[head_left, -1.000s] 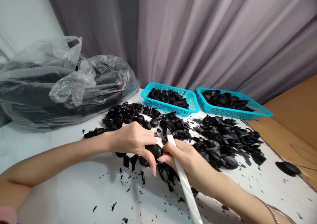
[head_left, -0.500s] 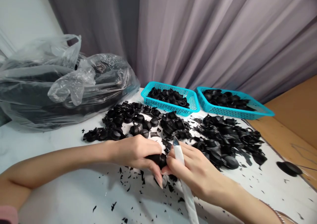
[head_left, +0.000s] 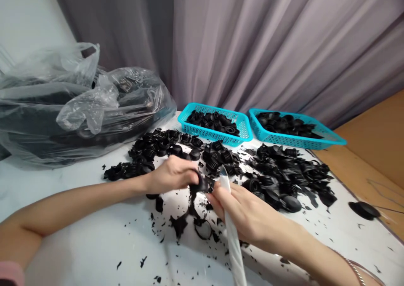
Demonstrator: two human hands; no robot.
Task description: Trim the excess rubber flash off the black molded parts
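Knife point(head_left: 232, 239) in curled fingers of right hand point(head_left: 219, 193), black part point(head_left: 198, 182) in pinch of left hand point(head_left: 172, 174)

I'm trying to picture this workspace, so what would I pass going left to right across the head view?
Clear plastic bag → left turquoise basket → right turquoise basket → round black piece near the table's right edge.

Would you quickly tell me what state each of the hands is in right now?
Left hand: closed, gripping a black part.
Right hand: closed around a white-handled blade; whether it also grips the black part cannot be told.
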